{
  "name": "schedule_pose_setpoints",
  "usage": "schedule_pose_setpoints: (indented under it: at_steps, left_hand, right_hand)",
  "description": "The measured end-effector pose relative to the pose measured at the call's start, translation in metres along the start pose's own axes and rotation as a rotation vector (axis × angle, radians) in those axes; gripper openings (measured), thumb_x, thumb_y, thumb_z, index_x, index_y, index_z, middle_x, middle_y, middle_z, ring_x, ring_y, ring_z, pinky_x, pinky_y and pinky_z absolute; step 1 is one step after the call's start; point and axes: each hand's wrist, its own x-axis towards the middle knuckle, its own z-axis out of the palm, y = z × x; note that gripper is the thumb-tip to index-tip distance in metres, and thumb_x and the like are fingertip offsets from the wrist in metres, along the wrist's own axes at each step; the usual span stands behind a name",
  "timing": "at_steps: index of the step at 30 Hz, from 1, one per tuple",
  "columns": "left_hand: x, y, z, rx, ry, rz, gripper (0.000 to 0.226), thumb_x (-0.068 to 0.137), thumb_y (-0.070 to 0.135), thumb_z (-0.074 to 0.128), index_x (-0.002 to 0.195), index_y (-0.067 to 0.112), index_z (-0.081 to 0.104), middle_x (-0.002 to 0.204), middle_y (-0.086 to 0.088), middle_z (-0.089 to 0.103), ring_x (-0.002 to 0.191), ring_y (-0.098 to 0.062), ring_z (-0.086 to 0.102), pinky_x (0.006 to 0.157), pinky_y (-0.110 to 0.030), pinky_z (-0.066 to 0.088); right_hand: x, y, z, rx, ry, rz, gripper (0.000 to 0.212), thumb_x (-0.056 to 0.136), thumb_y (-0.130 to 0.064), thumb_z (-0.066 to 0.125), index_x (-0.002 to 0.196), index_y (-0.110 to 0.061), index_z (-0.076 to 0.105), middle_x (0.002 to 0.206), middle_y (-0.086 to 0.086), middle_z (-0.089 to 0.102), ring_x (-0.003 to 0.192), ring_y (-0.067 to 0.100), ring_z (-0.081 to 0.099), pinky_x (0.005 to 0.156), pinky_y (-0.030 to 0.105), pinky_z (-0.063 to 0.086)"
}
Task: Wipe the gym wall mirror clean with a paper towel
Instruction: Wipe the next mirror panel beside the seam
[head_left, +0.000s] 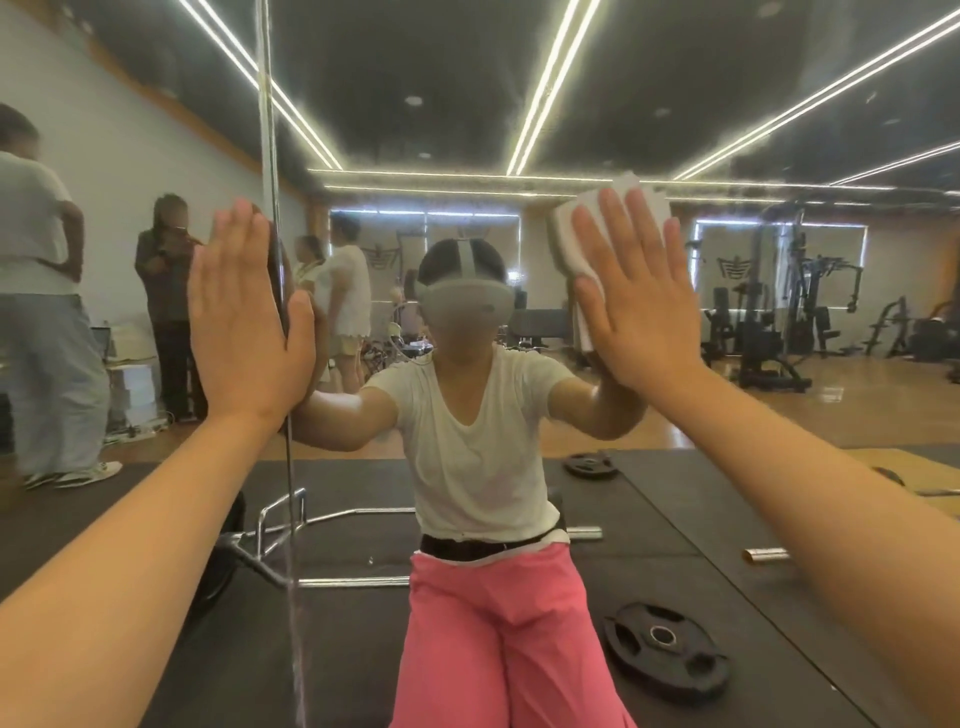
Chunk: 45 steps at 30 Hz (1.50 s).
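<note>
Our right hand (640, 312), fingers straight, pins the upright paper towel (582, 221) against the mirror (457, 88); our left hand (244, 322), also flat, braces nearby.

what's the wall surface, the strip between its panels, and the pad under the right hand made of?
Mirror: glass, glossy; it reflects the room sharply.
Strip: looks like a clear or polished bevelled edge that distorts the reflection; material unsure.
Paper towel: white, matte, folded in layers under the flat right hand; soft paper by the look.
</note>
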Motion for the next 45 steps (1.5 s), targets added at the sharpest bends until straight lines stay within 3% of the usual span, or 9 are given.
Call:
schedule_pose_setpoints:
  at_steps: [6, 10, 22, 30, 34, 39, 45]
  left_hand:
    - [0.002, -0.001, 0.001, 0.0, 0.01, -0.001, 0.066, 0.098, 0.027, 0.033, 0.158, 0.007, 0.016, 0.166, -0.01, 0.013, 0.154, -0.022, 0.006, 0.123, -0.028, -0.007]
    - [0.001, -0.002, 0.002, -0.012, 0.021, -0.003, 0.064, 0.099, 0.026, 0.035, 0.157, 0.006, 0.019, 0.166, -0.01, 0.016, 0.154, -0.022, 0.008, 0.124, -0.03, -0.004]
    - [0.001, 0.0, 0.001, 0.04, -0.008, -0.026, 0.064, 0.1, 0.029, 0.032, 0.158, 0.008, 0.016, 0.167, -0.007, 0.012, 0.154, -0.021, 0.006, 0.124, -0.031, -0.004]
    - [-0.001, -0.001, 0.001, 0.016, -0.002, -0.02, 0.063, 0.101, 0.028, 0.035, 0.158, 0.008, 0.017, 0.166, -0.008, 0.013, 0.154, -0.022, 0.007, 0.125, -0.035, 0.001]
    - [0.0, -0.001, 0.001, 0.013, 0.006, -0.019, 0.063, 0.101, 0.027, 0.037, 0.158, 0.007, 0.018, 0.166, -0.009, 0.014, 0.154, -0.021, 0.008, 0.125, -0.035, 0.001]
    - [0.001, -0.004, 0.004, 0.002, -0.002, -0.021, 0.063, 0.1, 0.028, 0.036, 0.158, 0.009, 0.017, 0.166, -0.007, 0.014, 0.154, -0.02, 0.007, 0.126, -0.037, 0.003]
    - [0.001, -0.005, 0.007, -0.004, -0.01, -0.025, 0.063, 0.101, 0.029, 0.034, 0.158, 0.01, 0.017, 0.167, -0.007, 0.013, 0.154, -0.019, 0.006, 0.126, -0.037, 0.003]
  right_hand:
    - [-0.002, -0.011, 0.002, 0.017, 0.051, 0.026, 0.054, 0.109, -0.039, 0.021, 0.159, -0.02, 0.021, 0.166, 0.01, 0.017, 0.154, 0.03, 0.01, 0.125, 0.05, 0.005]
    - [-0.032, -0.025, 0.011, -0.006, 0.016, -0.044, 0.054, 0.108, -0.043, 0.016, 0.159, -0.023, 0.014, 0.167, 0.007, 0.012, 0.154, 0.027, 0.007, 0.125, 0.047, 0.001]
    - [-0.16, -0.083, 0.036, 0.033, -0.117, -0.475, 0.05, 0.107, -0.037, 0.023, 0.156, -0.026, 0.032, 0.163, 0.002, 0.025, 0.153, 0.025, 0.016, 0.123, 0.048, 0.011]
    - [-0.121, -0.057, 0.031, -0.014, -0.17, -0.782, 0.053, 0.107, -0.038, 0.02, 0.156, -0.023, 0.032, 0.164, 0.002, 0.024, 0.153, 0.021, 0.017, 0.125, 0.041, 0.006]
    - [-0.055, -0.047, 0.019, -0.042, -0.094, -0.654, 0.054, 0.106, -0.039, 0.021, 0.156, -0.02, 0.03, 0.163, 0.006, 0.024, 0.152, 0.024, 0.014, 0.125, 0.042, 0.002]
    - [0.029, -0.046, 0.003, -0.049, -0.052, -0.47, 0.055, 0.108, -0.039, 0.018, 0.158, -0.017, 0.024, 0.165, 0.008, 0.021, 0.153, 0.027, 0.016, 0.125, 0.046, 0.007]
    - [0.029, -0.108, 0.018, 0.08, 0.058, -0.106, 0.055, 0.106, -0.039, 0.02, 0.158, -0.02, 0.027, 0.165, 0.009, 0.02, 0.153, 0.029, 0.013, 0.124, 0.049, 0.004]
